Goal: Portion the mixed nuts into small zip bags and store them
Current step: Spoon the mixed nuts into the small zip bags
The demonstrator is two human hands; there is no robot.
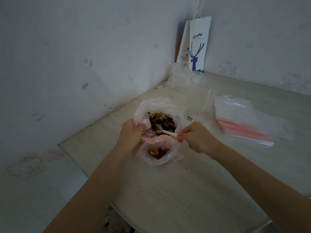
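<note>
While right hand (198,138) pinches spoon (168,132), nuts (162,119) beside

A white paper carrier bag printed with a blue deer (198,46) stands upright in the wall corner (its lettering reads "coffee"). Just in front of it lies a crumpled clear plastic bag (178,74). Nearer stands a clear ribbed tumbler (200,96) on the pale wood-grain table (185,190)

"ckin coffee" is printed on the white paper bag (199,46) at one o'clock. The barcode sticker (190,118) on the clear cup (200,96) cannot be read.
</note>
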